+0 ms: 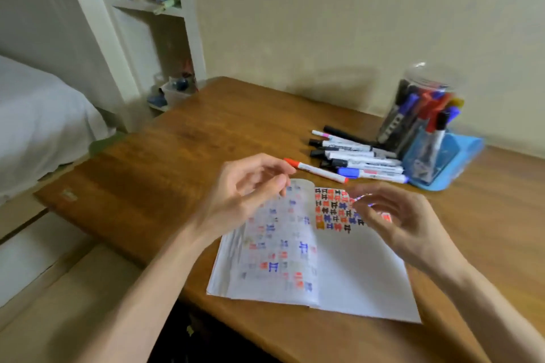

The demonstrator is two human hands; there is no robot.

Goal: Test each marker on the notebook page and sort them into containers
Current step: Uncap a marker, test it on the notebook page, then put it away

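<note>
The red marker point(317, 170) lies on the table point(206, 132) just behind the far edge of the notebook point(354, 274), its long axis left to right, cap end beside my left hand point(250, 188), the nearer one. This hand and my right hand point(404, 224) hover half-curled over the pages; I cannot tell if they hold anything.

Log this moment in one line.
left hand: at curled page of notebook, grip unclear | right hand: over notebook, blurred | red marker: on table | clear jar: markers inside
</note>
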